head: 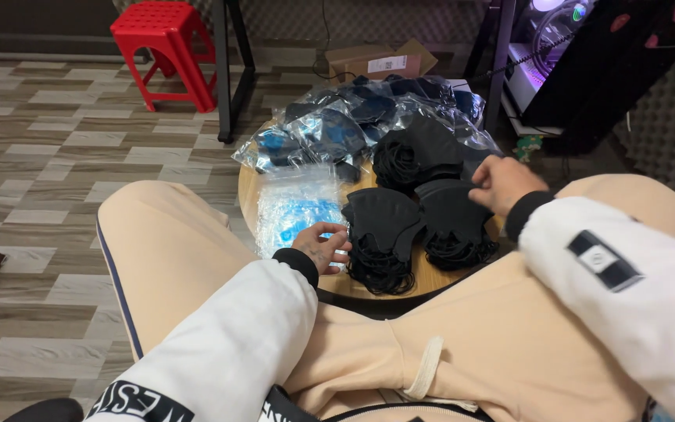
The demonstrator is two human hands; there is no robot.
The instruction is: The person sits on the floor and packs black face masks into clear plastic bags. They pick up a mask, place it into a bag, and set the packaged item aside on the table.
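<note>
Red plastic stool (167,43) on grey-brown striped tile floor (48,156).

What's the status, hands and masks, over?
Left hand open beside near mask stack. Right hand pinching top of right mask stack. Clear bags alongside, nothing blocking.

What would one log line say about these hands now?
left hand: beside clear plastic bag stack | right hand: on black fabric face mask pile | round wooden table
</note>
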